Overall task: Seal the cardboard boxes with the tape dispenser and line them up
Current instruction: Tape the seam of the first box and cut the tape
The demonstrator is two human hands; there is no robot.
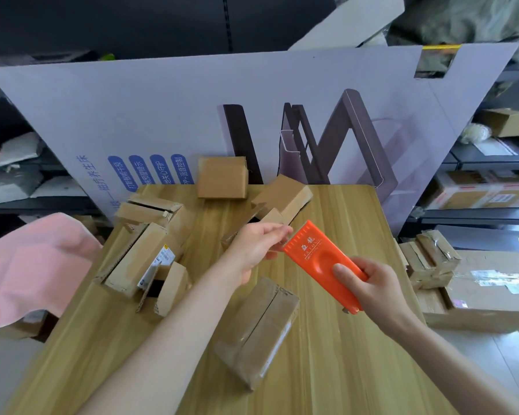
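the orange plastic tape dispenser [321, 262] is held in the air above the wooden table [357, 354], between the two hands. the right hand [375, 283] grips its rear end, thumb on top and fingers [346, 269] curled round the body. its long axis runs from there up and to the left, ending at the left hand [258, 247], whose fingers [277, 232] are closed in a pinch at the front edge. whether a clear tape end lies between them cannot be told.

the nearest brown cardboard box [258, 330] lies on the table just below both hands and nearer the person than the left fingers. its long axis and its flap seam run away from the person, tilted a little to the right, much like the dispenser's own line. the left hand is the nearer to it. the coming move likely needs the dispenser's front end lowered onto that seam's end. more brown boxes lie beyond the fingers [222, 178] and to their left [138, 259], not lined up.
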